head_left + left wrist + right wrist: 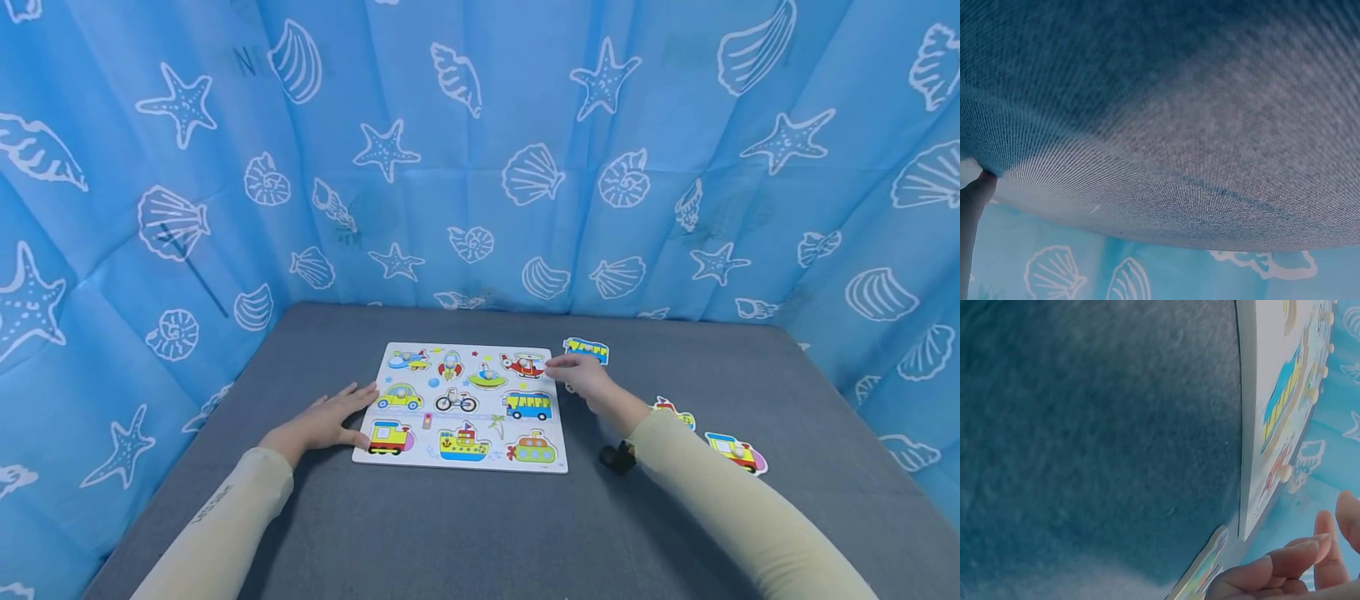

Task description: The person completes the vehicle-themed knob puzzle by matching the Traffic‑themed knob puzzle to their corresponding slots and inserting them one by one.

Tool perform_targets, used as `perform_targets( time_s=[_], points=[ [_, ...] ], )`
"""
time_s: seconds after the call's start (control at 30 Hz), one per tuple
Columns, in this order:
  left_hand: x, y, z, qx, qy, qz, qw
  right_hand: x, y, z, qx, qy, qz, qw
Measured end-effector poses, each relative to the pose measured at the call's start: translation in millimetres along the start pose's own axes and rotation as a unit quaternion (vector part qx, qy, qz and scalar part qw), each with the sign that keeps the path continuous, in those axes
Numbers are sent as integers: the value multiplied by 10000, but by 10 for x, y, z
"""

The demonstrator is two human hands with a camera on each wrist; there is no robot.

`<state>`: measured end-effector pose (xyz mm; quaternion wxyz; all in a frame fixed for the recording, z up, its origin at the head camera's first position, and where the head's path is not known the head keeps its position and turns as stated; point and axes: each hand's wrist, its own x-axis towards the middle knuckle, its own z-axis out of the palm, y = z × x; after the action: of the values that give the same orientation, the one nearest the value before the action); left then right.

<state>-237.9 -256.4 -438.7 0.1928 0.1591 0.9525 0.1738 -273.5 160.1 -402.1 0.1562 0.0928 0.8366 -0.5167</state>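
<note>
OK so we've got one puzzle board (424, 450) lying flat on the grey table (450, 533), and we count ten vehicle spots in it. Six have pieces with little round knobs sitting in them: plane (409, 360), rocket (450, 367), flying saucer (487, 379), helicopter (523, 365), car (400, 397) and bicycle (456, 402). The other four spots show flat pictures: a bus (528, 407), a train (390, 437), a ship (463, 444) and a submarine (534, 450). Off to the right we count three loose pieces we can make out, namely a bus piece (588, 350) just past the board's far right corner, a train piece (738, 455) well apart from the board, and a red-and-yellow piece (678, 414) partly behind the sleeve (720, 492). A sliver of a fourth pokes out by the right hand (588, 381), too covered for us to identify. That hand is beside the helicopter at the board's right edge, fingers loosely bent, thumb held apart from them, and we see nothing in its grasp. Our left hand (324, 421) rests at the board's left edge, fingers spread and touching it, gripping nothing. Behind it all hangs a blue seashell curtain (480, 133).
</note>
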Motion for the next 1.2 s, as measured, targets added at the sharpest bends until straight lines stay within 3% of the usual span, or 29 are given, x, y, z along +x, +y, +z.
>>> perform_targets(
  time_s=[0.63, 0.87, 1.2],
  points=[
    [-1, 5, 4, 16, -4, -58, 10000, 157, 98, -222, 579, 611, 187, 9963],
    [-6, 12, -8, -8, 4, -80, 10000, 261, 123, -288, 537, 914, 354, 9937],
    [-28, 21, -23, -35, -28, 56, 10000, 418, 157, -411, 563, 1019, 386, 9925]
  ],
)
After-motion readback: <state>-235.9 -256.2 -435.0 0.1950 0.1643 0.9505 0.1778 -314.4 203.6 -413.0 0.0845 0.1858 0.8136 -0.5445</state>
